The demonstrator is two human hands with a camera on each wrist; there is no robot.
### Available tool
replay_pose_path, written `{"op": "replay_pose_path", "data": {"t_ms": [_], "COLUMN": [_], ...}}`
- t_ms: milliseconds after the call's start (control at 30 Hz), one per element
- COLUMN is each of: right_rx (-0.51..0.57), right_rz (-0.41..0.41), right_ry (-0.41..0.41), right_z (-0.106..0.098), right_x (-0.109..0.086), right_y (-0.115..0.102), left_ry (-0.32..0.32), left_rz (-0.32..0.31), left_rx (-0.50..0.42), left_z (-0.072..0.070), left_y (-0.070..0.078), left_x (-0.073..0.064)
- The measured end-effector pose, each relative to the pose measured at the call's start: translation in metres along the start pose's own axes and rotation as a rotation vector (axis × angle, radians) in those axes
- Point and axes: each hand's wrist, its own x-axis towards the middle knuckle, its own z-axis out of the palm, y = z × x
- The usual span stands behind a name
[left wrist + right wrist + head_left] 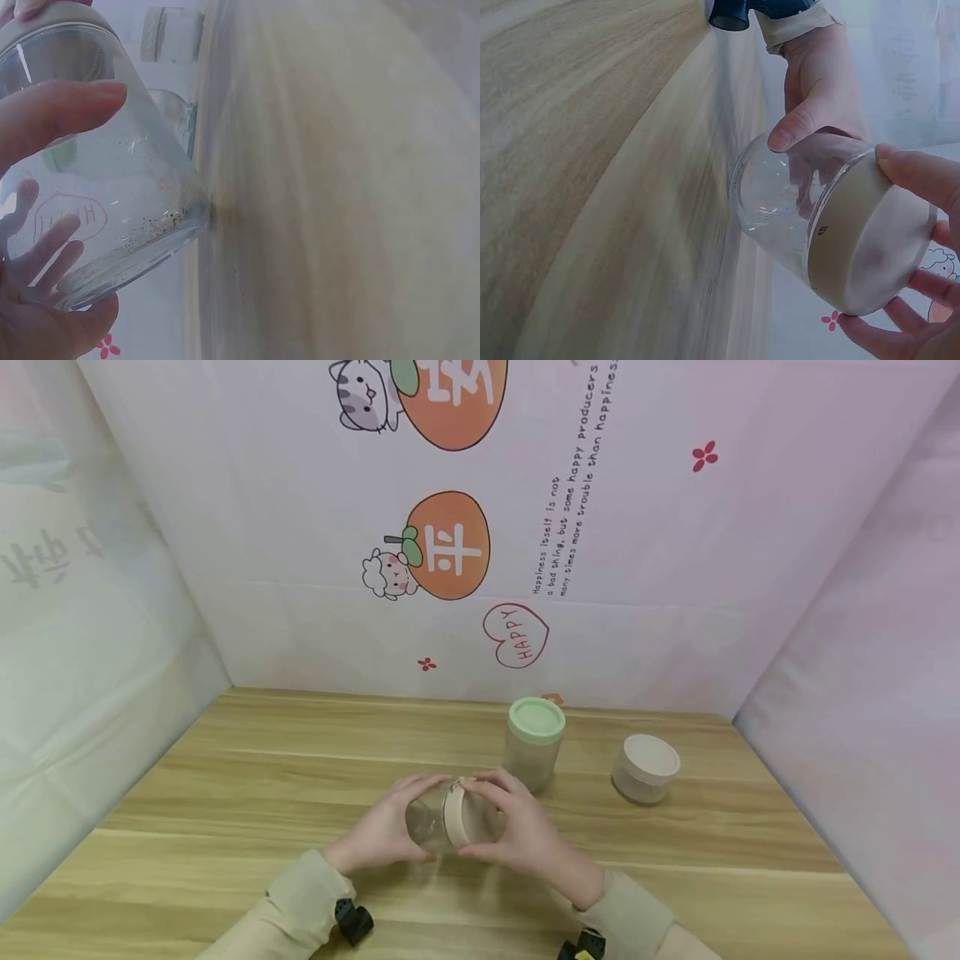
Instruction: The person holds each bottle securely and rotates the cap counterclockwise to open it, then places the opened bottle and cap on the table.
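A clear glass jar (426, 820) with a cream lid (454, 817) is held tilted low over the table, its lid end to the right in the head view. My left hand (382, 831) grips the glass body, thumb on the near side and fingers around the far side. With its fingers spread around the lid's rim, my right hand (525, 831) holds the lid, which sits on the jar. Small dark specks show in the lower part of the glass (161, 221) in the left wrist view. The jar's bottom edge is right at the wooden surface there.
Just beyond my right hand stands a taller jar with a green lid (534, 739). Farther right on the wooden table (300, 752) is a short jar with a white lid (647, 768). A printed white cloth (615, 643) rises behind the table, with pale cloth at both sides.
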Motion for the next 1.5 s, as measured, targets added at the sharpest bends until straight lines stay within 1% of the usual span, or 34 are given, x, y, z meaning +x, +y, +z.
{"op": "replay_pose_path", "data": {"t_ms": [100, 200, 300, 533, 733, 933, 1167, 1367, 1433, 1500], "right_rx": [-0.042, -0.078, -0.091, -0.113, -0.189, -0.254, -0.306, -0.399, -0.411, -0.398], "right_rz": [-0.083, -0.166, -0.243, -0.421, -0.520, -0.640, -0.712, -0.796, -0.802, -0.783], "right_ry": [0.015, 0.040, 0.058, 0.050, 0.021, 0.020, -0.012, 0.009, 0.013, 0.013], "right_z": [0.001, 0.002, 0.002, 0.000, -0.004, -0.006, -0.010, -0.011, -0.011, -0.012], "right_x": [-0.001, -0.001, 0.000, 0.004, 0.004, 0.007, 0.008, 0.008, 0.008, 0.008], "right_y": [0.003, 0.007, 0.011, 0.020, 0.027, 0.031, 0.033, 0.036, 0.037, 0.037], "left_ry": [0.003, 0.000, -0.001, -0.010, -0.023, -0.027, -0.023, -0.028, -0.028, -0.032], "left_rz": [0.002, -0.020, -0.035, -0.061, -0.057, -0.063, -0.055, -0.045, -0.043, -0.042], "left_rx": [0.009, 0.012, 0.003, -0.018, -0.017, -0.023, -0.010, -0.002, 0.000, 0.001], "left_z": [0.000, -0.001, -0.001, -0.003, -0.002, -0.003, -0.003, -0.002, -0.002, -0.002], "left_y": [-0.002, -0.002, -0.003, -0.001, 0.000, 0.000, -0.001, -0.001, -0.001, -0.001], "left_x": [-0.001, -0.001, -0.001, 0.000, 0.000, -0.001, 0.000, 0.001, 0.001, 0.001]}}
